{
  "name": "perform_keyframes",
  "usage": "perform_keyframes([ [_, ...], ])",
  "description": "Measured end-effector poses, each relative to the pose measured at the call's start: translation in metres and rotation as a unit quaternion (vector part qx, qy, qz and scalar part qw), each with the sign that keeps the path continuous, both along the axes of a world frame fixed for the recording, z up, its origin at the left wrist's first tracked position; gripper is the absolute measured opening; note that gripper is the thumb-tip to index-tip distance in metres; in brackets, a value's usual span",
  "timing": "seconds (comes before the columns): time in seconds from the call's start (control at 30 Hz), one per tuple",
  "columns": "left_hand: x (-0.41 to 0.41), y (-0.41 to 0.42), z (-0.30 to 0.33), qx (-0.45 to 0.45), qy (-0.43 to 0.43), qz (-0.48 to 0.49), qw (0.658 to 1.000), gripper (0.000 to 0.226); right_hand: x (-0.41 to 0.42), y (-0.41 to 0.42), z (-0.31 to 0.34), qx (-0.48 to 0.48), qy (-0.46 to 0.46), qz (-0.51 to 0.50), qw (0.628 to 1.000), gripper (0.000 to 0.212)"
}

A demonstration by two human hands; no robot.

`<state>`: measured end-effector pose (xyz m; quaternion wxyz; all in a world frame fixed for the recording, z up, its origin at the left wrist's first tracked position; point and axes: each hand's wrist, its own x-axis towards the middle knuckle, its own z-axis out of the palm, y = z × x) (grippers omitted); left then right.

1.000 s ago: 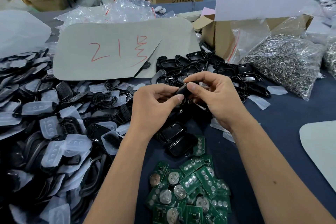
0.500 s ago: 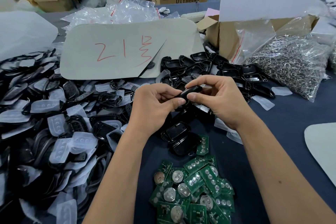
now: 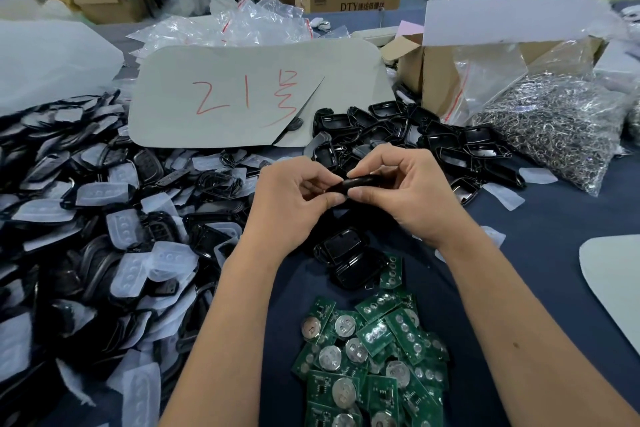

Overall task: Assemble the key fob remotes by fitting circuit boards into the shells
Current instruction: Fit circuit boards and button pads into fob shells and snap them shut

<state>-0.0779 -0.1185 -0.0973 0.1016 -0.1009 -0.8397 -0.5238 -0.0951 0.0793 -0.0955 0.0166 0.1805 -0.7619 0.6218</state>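
Right now both hands are meeting above the middle of the worktop (image 3: 540, 253), which is wearing a dark blue cloth. The left hand (image 3: 287, 204) and the right hand (image 3: 408, 198) are together pinching a black key fob shell (image 3: 360, 182), lifted off the cloth and seen edge-on; thumbs and forefingers are curling round it from either side, the fingertips nearly touching. Whether a board is already sitting inside it cannot be told from this angle.

Just below the hands, two open black shells (image 3: 344, 253) are lying on the cloth, one overlapping the other. Nearer the front edge, a heap of green circuit boards (image 3: 374, 357) is piling up between the forearms, many showing round silver coin cells or rows of small button contacts.

Along the left side a large mound of black shell parts and translucent rubber button pads (image 3: 104, 236) is spreading from the front edge towards the back. Behind the hands a smaller pile of hollow black shell halves (image 3: 415, 135) is lying, open sides up. Beyond that, a grey card with red handwriting (image 3: 242, 97) is resting flat, overlapping a second card. Towards the back right corner an open cardboard box (image 3: 436, 76) is standing, and beside it a clear bag of small metal rings (image 3: 554, 128) is slumping on the cloth. Crumpled clear plastic bags (image 3: 242, 24) are gathering at the far edge.
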Motion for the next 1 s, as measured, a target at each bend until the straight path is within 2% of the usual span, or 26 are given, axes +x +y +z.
perform_keyframes([
  [0.1,0.001,0.004,0.001,-0.026,0.030,0.000,0.999,0.033,0.000,-0.004,0.001,0.026,0.019,0.000,0.999,0.025],
  [0.27,-0.001,0.012,0.000,0.006,0.019,0.008,1.000,0.047,0.000,-0.007,0.003,0.034,0.021,-0.011,0.999,0.029],
  [0.33,-0.003,0.013,0.000,0.041,0.002,0.019,0.999,0.047,0.000,-0.006,0.003,-0.021,-0.007,-0.010,1.000,0.032],
  [0.4,-0.005,0.011,0.001,0.088,-0.017,0.022,0.996,0.042,-0.001,-0.002,0.003,-0.054,-0.026,-0.013,0.998,0.025],
  [0.5,-0.005,0.010,0.002,0.201,-0.055,0.003,0.978,0.035,-0.002,0.000,0.003,-0.040,-0.019,-0.014,0.999,0.006],
  [0.67,-0.001,0.016,0.004,0.328,-0.120,-0.038,0.936,0.040,0.000,-0.002,0.003,-0.065,-0.032,-0.010,0.997,0.006],
  [0.8,0.001,0.018,0.007,0.373,-0.147,-0.075,0.913,0.034,0.002,-0.003,0.006,-0.098,-0.050,0.002,0.994,0.011],
  [0.9,0.002,0.019,0.007,0.385,-0.153,-0.087,0.906,0.044,0.001,-0.003,0.006,-0.101,-0.059,-0.001,0.993,0.020],
  [1.0,0.002,0.018,0.007,0.397,-0.157,-0.094,0.899,0.042,0.001,-0.004,0.005,-0.114,-0.074,0.009,0.991,0.026],
])
